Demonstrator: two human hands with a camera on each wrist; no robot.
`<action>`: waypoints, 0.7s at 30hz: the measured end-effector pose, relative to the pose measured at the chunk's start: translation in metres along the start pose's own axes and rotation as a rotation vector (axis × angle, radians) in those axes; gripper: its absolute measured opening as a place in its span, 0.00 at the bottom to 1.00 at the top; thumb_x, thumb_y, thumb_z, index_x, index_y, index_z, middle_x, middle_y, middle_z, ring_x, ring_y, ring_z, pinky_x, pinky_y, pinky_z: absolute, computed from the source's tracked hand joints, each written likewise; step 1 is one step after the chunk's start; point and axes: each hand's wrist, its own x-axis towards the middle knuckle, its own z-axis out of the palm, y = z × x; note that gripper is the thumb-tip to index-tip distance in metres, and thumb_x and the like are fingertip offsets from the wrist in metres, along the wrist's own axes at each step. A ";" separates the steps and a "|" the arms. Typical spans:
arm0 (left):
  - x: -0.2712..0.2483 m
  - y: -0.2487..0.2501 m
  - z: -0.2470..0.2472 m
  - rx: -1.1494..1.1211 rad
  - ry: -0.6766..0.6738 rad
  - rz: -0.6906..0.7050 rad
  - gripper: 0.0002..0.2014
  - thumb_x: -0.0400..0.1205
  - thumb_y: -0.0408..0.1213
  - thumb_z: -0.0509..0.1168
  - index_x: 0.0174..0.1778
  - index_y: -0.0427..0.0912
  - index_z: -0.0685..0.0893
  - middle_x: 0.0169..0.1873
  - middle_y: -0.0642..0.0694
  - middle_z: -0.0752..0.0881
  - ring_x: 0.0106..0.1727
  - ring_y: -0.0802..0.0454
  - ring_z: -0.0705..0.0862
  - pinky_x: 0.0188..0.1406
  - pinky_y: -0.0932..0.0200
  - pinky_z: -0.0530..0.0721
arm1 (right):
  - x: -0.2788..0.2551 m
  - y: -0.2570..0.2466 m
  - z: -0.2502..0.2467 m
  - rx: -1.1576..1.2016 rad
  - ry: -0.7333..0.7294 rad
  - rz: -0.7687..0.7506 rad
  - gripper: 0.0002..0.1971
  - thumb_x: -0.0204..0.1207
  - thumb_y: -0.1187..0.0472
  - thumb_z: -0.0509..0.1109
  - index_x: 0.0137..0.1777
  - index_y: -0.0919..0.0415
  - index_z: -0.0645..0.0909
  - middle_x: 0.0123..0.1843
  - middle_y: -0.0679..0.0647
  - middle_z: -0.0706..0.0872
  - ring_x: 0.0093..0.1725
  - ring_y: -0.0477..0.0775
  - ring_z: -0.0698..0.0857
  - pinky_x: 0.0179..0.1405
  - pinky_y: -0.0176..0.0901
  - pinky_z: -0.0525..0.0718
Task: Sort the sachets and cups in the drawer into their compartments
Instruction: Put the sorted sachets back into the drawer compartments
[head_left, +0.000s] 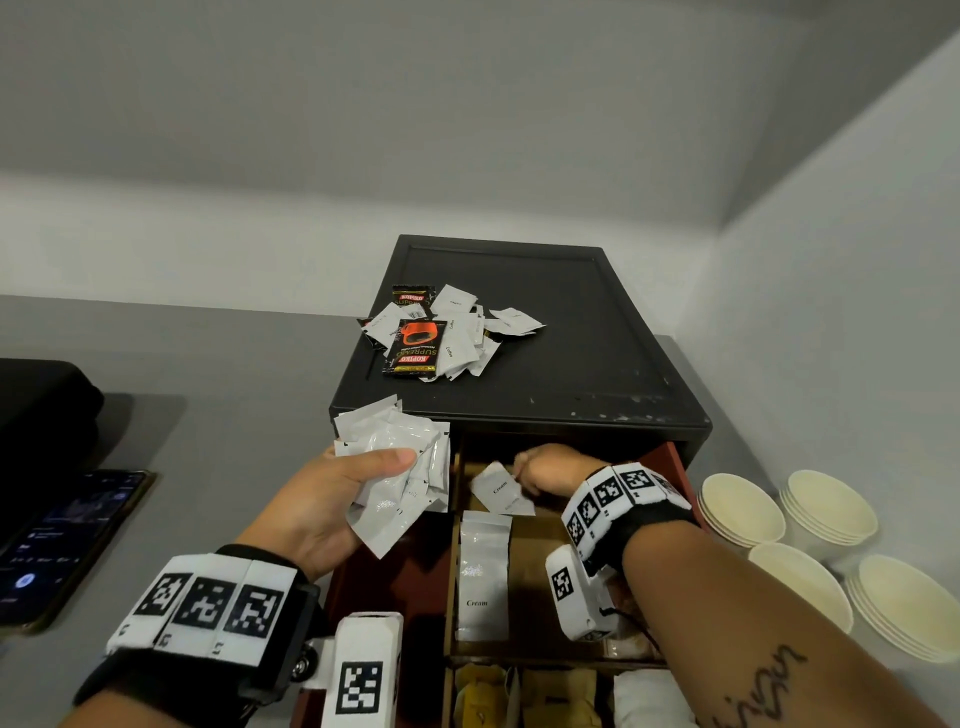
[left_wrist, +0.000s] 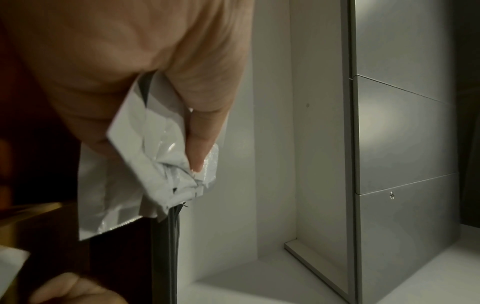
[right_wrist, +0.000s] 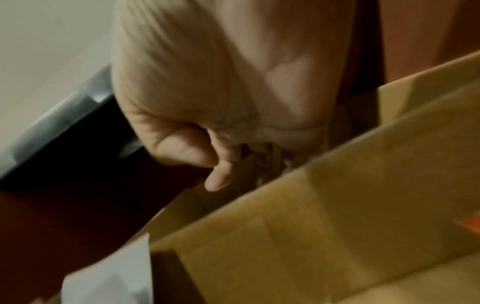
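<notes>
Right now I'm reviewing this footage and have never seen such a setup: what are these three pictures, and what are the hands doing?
No machine here: a person wears patterned marker bands and three small cameras. The large picture comes from the head camera; the other two look along each wrist at the fingers.

The left hand grips a bunch of white sachets. The right hand reaches into the open drawer, fingers curled; whether it holds anything is unclear. A white Cream sachet lies in one compartment. On the black box sits a pile of mixed sachets. Stacked paper cups stand to the right, a phone on the left.

Sachets (head_left: 441, 327) on cabinet (head_left: 566, 374), cups (head_left: 810, 540) right
</notes>
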 end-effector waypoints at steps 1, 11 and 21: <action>0.000 0.000 0.000 0.002 -0.001 0.002 0.11 0.78 0.21 0.62 0.53 0.36 0.84 0.35 0.39 0.91 0.30 0.46 0.90 0.23 0.55 0.87 | 0.000 0.002 -0.003 -0.027 0.034 0.019 0.11 0.82 0.67 0.56 0.55 0.68 0.79 0.39 0.56 0.75 0.46 0.55 0.76 0.36 0.35 0.71; 0.000 0.000 0.000 -0.001 -0.005 0.003 0.11 0.78 0.21 0.63 0.51 0.36 0.84 0.35 0.39 0.91 0.30 0.46 0.90 0.24 0.55 0.87 | 0.014 -0.010 0.013 -0.108 0.037 0.150 0.26 0.81 0.40 0.57 0.62 0.63 0.79 0.65 0.58 0.83 0.64 0.60 0.81 0.62 0.47 0.76; 0.003 -0.002 -0.003 0.006 -0.005 0.019 0.11 0.77 0.21 0.63 0.51 0.37 0.85 0.36 0.40 0.91 0.33 0.47 0.90 0.29 0.53 0.89 | 0.004 -0.034 0.016 -0.070 0.068 0.059 0.20 0.86 0.59 0.54 0.72 0.70 0.71 0.72 0.64 0.77 0.71 0.62 0.76 0.67 0.47 0.73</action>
